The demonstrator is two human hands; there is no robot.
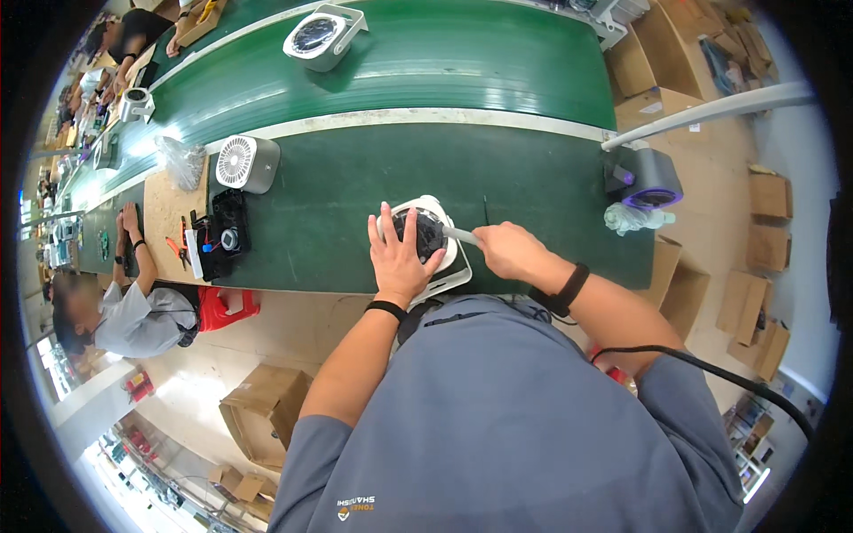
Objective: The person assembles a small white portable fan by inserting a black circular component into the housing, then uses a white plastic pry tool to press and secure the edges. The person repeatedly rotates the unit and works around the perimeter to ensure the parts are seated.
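A white desk fan (432, 203) with a dark round face lies in front of me at the table's near edge, its white stand frame reaching toward my body. My left hand (400, 262) is open, fingers spread flat over the dark face. My right hand (508, 251) is closed around a pale grey, bar-like tool (460, 235). The tool's far end meets the right side of the fan's face; its tip is too small to make out. A thin dark stick (485, 210) lies on the green table just beyond my right hand.
A white-grilled grey fan (249, 164) stands left, near a black open housing (222, 233) and orange-handled pliers (182, 244). A white fan (322, 40) sits on the green conveyor (444, 71). At right are a dark fan (653, 179) and a pole (711, 115). A co-worker (133, 311) sits left.
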